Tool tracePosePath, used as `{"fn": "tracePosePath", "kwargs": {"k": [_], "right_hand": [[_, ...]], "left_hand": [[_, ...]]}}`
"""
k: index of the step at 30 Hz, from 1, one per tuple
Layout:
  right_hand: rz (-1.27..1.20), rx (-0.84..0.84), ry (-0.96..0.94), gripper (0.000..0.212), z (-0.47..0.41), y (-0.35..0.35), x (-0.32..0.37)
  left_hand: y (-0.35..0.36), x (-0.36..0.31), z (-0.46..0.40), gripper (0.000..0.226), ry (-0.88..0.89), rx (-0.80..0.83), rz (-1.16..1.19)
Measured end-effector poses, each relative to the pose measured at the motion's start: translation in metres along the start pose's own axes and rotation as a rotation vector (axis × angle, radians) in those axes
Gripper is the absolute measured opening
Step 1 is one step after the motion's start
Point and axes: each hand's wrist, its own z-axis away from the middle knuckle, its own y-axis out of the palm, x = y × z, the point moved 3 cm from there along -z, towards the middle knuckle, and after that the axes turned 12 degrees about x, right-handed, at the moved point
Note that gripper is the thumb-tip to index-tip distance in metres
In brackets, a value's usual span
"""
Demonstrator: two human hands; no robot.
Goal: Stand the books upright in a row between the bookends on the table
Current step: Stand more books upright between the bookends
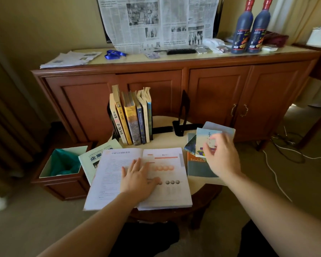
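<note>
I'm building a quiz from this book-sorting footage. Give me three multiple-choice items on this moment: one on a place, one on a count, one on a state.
1. Where is the right hand?
A. over the small books at the table's right
B. on the bottles
C. inside the bin

2. How many dark bottles stand on the cabinet?
A. one
B. two
C. four

3. How does the large book under the left hand lie?
A. shut and upright
B. open and flat
C. rolled up

Answers: 1 A, it hovers at the small pale book; 2 B, two red-capped bottles stand side by side; 3 B, both pages face up under straight fingers.
</note>
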Motion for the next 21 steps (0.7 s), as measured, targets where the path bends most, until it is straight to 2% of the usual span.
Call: {"fn": "tracePosePath", "kwargs": {"k": [2, 4, 8, 14, 16, 19, 21], "right_hand": [[-0.025, 0.036, -0.16, 0.021, 0.024, 0.016, 0.019], [-0.031, 0.157, -0.198, 0.018, 0.046, 0.037, 0.028], [-0.011, 0.408, -0.011, 0.028, 0.075, 0.077, 0.024], [0.011, 0.439, 0.125, 0.044, 0.08, 0.089, 0.019], [-0.015, 0.45, 0.149, 0.047, 0.078, 0.088, 0.021], [-0.073, 0.463, 0.173, 0.048, 0.078, 0.087, 0.024], [-0.107, 0.496, 0.18, 0.046, 0.079, 0.083, 0.024]], "left_hand": [[-0.001, 0.025, 0.01, 0.083, -0.096, -0.03, 0.061], [-0.004, 0.053, 0.024, 0.081, -0.199, -0.058, 0.112], [-0.009, 0.102, 0.057, 0.091, -0.361, -0.148, 0.192], [-0.019, 0.128, 0.071, 0.112, -0.436, -0.117, 0.439], [-0.032, 0.127, 0.073, 0.105, -0.426, -0.125, 0.477], [-0.058, 0.118, 0.075, 0.076, -0.36, -0.148, 0.519], [-0.079, 0.105, 0.078, 0.062, -0.283, -0.177, 0.649]]}}
